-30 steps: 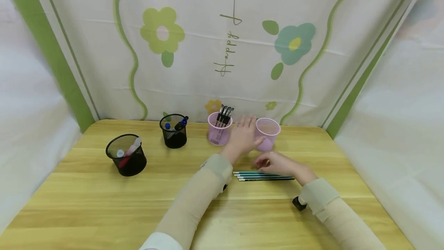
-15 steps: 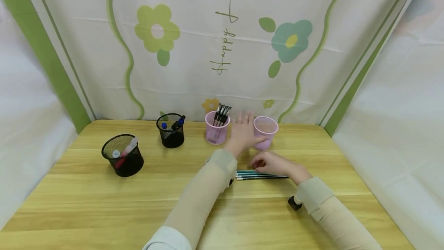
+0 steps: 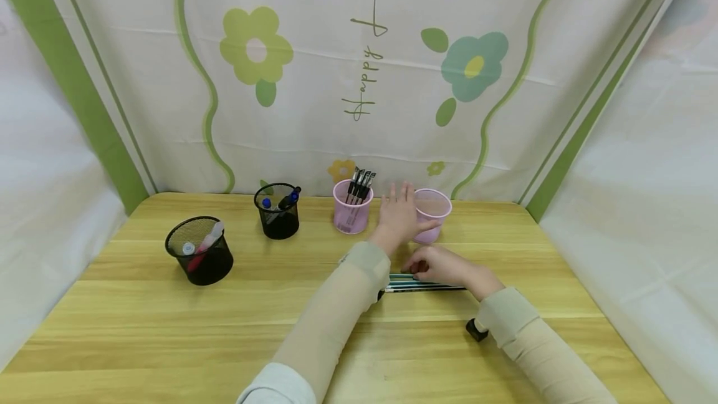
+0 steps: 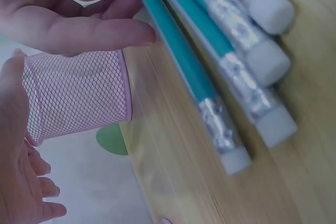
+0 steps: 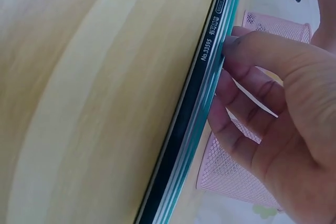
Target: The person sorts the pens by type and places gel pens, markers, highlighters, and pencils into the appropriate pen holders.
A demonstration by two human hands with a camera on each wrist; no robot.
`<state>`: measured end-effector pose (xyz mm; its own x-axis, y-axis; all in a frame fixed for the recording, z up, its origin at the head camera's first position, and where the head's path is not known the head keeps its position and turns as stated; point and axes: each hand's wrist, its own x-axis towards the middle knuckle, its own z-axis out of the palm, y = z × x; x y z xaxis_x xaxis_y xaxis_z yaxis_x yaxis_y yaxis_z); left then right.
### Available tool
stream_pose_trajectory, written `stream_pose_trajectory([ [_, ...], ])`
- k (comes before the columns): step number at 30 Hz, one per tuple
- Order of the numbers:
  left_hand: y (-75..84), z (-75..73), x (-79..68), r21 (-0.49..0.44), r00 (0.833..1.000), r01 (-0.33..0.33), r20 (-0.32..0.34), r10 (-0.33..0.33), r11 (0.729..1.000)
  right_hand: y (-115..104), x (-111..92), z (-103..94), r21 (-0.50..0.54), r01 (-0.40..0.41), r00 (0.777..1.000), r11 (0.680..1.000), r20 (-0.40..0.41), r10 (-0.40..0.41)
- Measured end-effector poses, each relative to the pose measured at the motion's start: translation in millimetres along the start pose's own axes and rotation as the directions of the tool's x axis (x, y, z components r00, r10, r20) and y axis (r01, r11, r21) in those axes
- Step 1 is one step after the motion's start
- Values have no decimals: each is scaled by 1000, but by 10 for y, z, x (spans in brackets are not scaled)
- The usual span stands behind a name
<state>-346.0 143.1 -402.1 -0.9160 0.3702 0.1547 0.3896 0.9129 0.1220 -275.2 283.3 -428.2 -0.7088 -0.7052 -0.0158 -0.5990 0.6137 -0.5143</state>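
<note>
Several teal and dark pencils [image 3: 426, 288] with white erasers lie side by side on the table. My right hand [image 3: 440, 265] bends over them, pinching the far teal pencil [image 4: 176, 51] between thumb and fingertips; in the left wrist view its eraser end stands a little apart from the others. Behind the pencils is a pink mesh cup [image 3: 430, 237], with nothing seen inside. My left hand [image 3: 398, 220] lies against this cup's left side, fingers straight and thumb across its front. In the right wrist view, a dark pencil [image 5: 181, 114] with printed lettering is nearest the camera.
Left of my left hand stands another pink cup [image 3: 350, 218] holding several black-capped pens [image 3: 361, 186]. Farther left are a black mesh cup [image 3: 280, 224] with pens and a black mesh cup [image 3: 210, 267] with marker-like items. A patterned curtain [image 3: 314, 111] hangs behind the table.
My left hand has shifted slightly right along the pink cup. My right fingers have closed in on the far pencil, which now lies slightly apart from the rest. The camera view shifted a little.
</note>
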Motion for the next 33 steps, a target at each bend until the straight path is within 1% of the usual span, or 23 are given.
stream_pose_trajectory([
  [4,8,-10,-5,-8,1000,6,11,-6,1000,1,9,0,-29,13,1000,999,-3,-13],
  [9,13,5,4,-25,1000,14,26,-14,1000,3,17,-3,-61,-7,1000,998,4,7],
  [19,11,20,21,-21,1000,19,20,-18,1000,21,13,-1,-108,17,1000,994,20,-15],
  [23,4,17,22,-24,1000,17,22,-17,1000,23,7,-7,-108,20,1000,994,22,-18],
  [33,-2,-3,30,-41,999,12,43,-10,999,64,-78,-82,-57,5,1000,998,-2,-5],
])
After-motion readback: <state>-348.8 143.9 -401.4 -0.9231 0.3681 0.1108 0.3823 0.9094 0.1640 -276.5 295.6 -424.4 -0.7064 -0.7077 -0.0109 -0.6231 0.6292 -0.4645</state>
